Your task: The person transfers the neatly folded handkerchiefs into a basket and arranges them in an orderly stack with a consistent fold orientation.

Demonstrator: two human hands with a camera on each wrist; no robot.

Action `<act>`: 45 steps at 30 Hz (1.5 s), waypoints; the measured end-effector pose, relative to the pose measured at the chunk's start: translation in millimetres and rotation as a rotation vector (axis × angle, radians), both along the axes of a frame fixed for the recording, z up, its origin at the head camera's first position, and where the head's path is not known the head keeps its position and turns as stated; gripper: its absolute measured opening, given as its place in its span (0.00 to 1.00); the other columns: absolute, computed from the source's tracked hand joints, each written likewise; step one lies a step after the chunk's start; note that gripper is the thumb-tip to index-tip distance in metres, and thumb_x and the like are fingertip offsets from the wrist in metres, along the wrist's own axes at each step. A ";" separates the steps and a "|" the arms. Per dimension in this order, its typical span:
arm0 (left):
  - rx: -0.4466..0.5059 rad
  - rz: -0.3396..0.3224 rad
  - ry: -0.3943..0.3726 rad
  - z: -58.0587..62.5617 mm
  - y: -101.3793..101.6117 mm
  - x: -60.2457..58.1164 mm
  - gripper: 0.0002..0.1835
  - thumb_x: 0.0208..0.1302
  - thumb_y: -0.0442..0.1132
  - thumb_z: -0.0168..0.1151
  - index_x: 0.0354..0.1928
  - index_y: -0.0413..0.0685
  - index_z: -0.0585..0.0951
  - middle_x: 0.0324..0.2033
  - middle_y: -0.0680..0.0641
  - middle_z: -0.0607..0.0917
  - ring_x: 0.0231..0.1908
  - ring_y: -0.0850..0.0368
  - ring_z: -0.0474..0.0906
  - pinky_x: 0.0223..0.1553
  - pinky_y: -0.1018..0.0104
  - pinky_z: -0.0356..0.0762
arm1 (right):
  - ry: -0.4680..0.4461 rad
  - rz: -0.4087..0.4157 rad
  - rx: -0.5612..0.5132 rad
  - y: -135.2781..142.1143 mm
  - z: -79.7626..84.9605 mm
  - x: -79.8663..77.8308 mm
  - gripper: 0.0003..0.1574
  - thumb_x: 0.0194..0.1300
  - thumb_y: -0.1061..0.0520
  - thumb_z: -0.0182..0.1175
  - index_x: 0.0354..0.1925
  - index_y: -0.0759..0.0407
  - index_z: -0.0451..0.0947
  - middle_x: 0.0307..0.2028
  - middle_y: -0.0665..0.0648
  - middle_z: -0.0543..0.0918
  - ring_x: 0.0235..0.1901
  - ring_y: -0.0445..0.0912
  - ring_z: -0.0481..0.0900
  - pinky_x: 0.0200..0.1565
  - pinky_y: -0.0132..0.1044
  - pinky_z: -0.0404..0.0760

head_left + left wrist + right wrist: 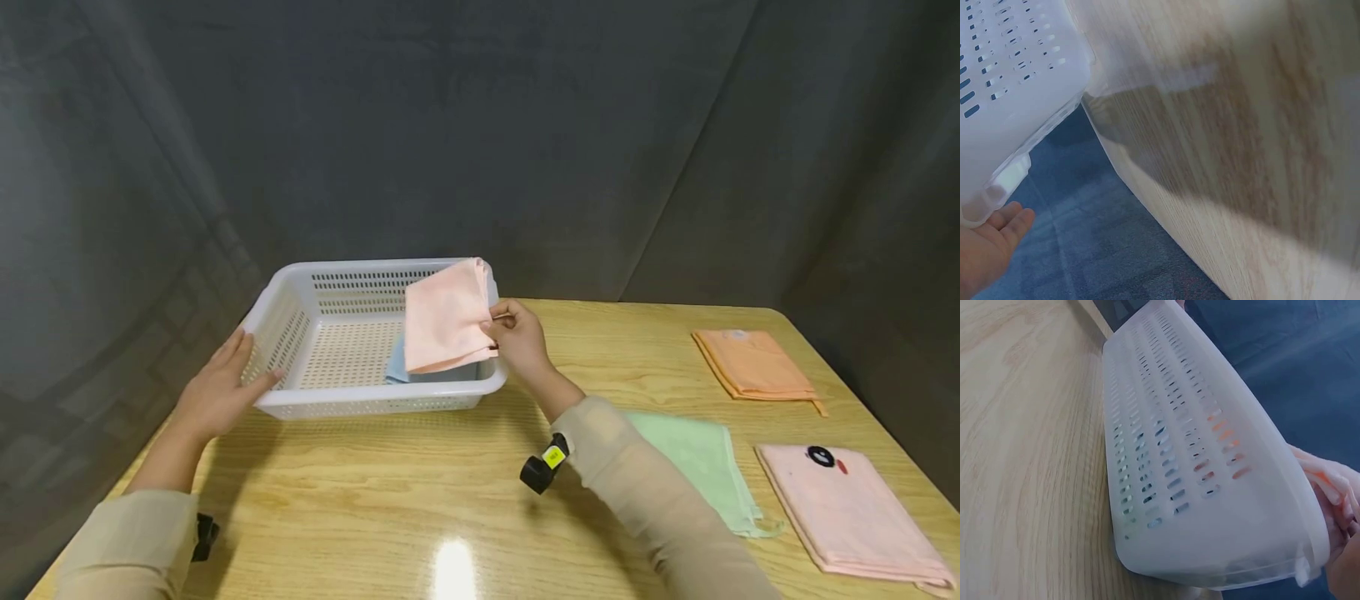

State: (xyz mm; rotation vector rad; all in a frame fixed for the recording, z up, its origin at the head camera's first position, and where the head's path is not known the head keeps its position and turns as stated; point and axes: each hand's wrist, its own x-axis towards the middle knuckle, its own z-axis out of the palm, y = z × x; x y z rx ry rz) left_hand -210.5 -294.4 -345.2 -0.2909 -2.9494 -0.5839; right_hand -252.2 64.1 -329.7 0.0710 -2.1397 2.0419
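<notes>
My left hand (217,387) grips the white plastic basket (360,397) at its near left corner, with the thumb over the rim. The fingers show beside the rim in the left wrist view. Between thumb and fingers, my right hand (519,337) pinches the right edge of a folded light pink cloth (447,318). This cloth hangs tilted over the basket's right part, its folded lower edge inside the rim. Light blue cloth (397,363) lies on the basket floor, partly hidden behind the pink one. Orange-pink patches show through the slots in the right wrist view.
On the wooden table (360,492), a folded orange cloth (757,365) lies at the back right. Nearer are a green cloth (693,458), partly covered by the right sleeve, and a pink cloth (855,512) with a dark eye design. A dark curtain (480,150) stands behind the table.
</notes>
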 end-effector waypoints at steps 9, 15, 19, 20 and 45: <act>0.005 0.000 0.006 -0.6 -0.4 1.0 0.42 0.62 0.56 0.41 0.63 0.30 0.40 0.63 0.33 0.39 0.60 0.32 0.38 0.48 0.34 0.45 | -0.001 0.005 0.054 -11.2 1.0 -7.1 0.04 0.54 0.71 0.54 0.32 0.68 0.70 0.20 0.55 0.72 0.17 0.39 0.70 0.20 0.28 0.70; 0.004 -0.002 0.005 -1.3 0.3 0.8 0.42 0.62 0.56 0.41 0.63 0.30 0.40 0.63 0.34 0.39 0.60 0.33 0.37 0.48 0.35 0.45 | -0.007 0.003 0.064 -20.5 6.5 -9.4 0.04 0.54 0.71 0.55 0.31 0.68 0.69 0.20 0.55 0.72 0.19 0.40 0.70 0.20 0.28 0.70; 0.003 0.000 0.003 -1.6 0.4 0.7 0.42 0.62 0.56 0.41 0.63 0.30 0.41 0.63 0.34 0.39 0.60 0.33 0.37 0.48 0.35 0.45 | -0.010 0.010 0.057 -28.7 10.1 -12.6 0.04 0.54 0.70 0.55 0.31 0.67 0.70 0.21 0.55 0.73 0.19 0.41 0.70 0.19 0.28 0.69; 0.002 0.001 0.005 -1.7 0.3 0.3 0.42 0.62 0.56 0.41 0.63 0.29 0.41 0.63 0.34 0.39 0.60 0.33 0.37 0.48 0.35 0.45 | -0.010 0.012 0.046 -31.3 10.7 -13.4 0.04 0.54 0.70 0.55 0.31 0.67 0.70 0.20 0.55 0.73 0.18 0.40 0.70 0.19 0.28 0.69; 0.014 0.009 0.008 -0.7 3.2 0.7 0.42 0.61 0.56 0.41 0.63 0.30 0.41 0.63 0.34 0.40 0.60 0.34 0.37 0.49 0.35 0.45 | -0.231 0.058 -0.202 -55.8 -2.2 -22.6 0.06 0.52 0.74 0.53 0.30 0.69 0.67 0.20 0.57 0.70 0.13 0.41 0.72 0.16 0.29 0.74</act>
